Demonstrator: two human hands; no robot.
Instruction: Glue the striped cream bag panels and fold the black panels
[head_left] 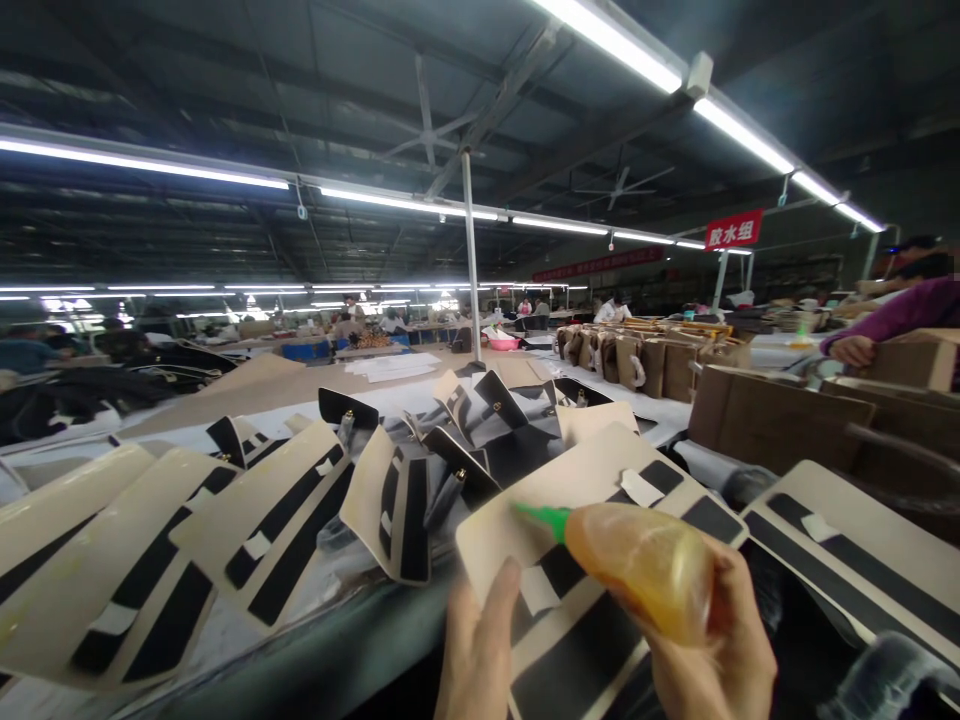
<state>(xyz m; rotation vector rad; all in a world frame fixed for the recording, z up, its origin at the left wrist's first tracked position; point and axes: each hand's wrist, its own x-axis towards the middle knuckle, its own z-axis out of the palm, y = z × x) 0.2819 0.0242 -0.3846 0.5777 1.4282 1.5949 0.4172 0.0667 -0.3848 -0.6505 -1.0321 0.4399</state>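
Observation:
My right hand (pixel 724 645) is closed around a squeeze bottle (pixel 637 560) of amber liquid, tipped on its side. Its green nozzle (pixel 546 518) points left, with the tip at the upper left part of a beige panel (pixel 570 480). Black strips and small white paper tabs lie on that panel. At the panel's lower left edge, my left hand (pixel 480 645) grips it with the thumb over the front; the other fingers are partly hidden. To the left stand similar beige panels (pixel 262 515) with black strips, some shiny with wet-looking streaks. Another such panel (pixel 862 540) lies at the right.
Black flaps with small metal clasps (pixel 461 465) lie behind the panel. Brown bags (pixel 780 415) stand in a row at the right, where a co-worker's hand (pixel 853 350) rests by a brown piece. A white pole (pixel 471 260) rises beyond the table.

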